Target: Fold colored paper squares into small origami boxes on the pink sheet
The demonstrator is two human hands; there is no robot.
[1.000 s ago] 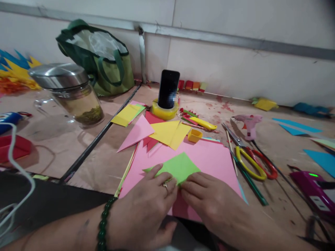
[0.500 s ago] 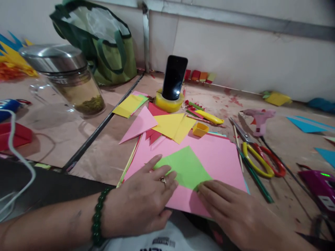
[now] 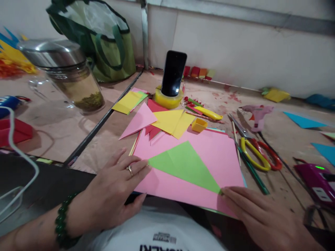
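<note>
A green sheet of paper (image 3: 183, 164), folded into a triangle, lies on a stack of pink paper (image 3: 225, 157). My left hand (image 3: 112, 188), wearing a ring and a green bead bracelet (image 3: 62, 219), rests its outstretched fingertips at the triangle's left corner; its thumb is spread apart. At the right corner, the fingertips of my right hand (image 3: 259, 209) press down with the fingers extended side by side. Behind the green triangle are a folded pink piece (image 3: 138, 120), yellow pieces (image 3: 167, 120) and a small yellow paper box (image 3: 199, 125).
To the right lie scissors (image 3: 255, 150), a green pen-like stick (image 3: 252, 170), a pink glue gun (image 3: 259, 115) and a purple power strip (image 3: 318, 183). A phone (image 3: 174, 73) stands in a tape roll (image 3: 169, 97). Leftward are a glass tea jar (image 3: 83, 83) and a green bag (image 3: 115, 52).
My hands have moved apart along the green paper's near edge, the left leftward and the right rightward. More of the green triangle now shows between them.
</note>
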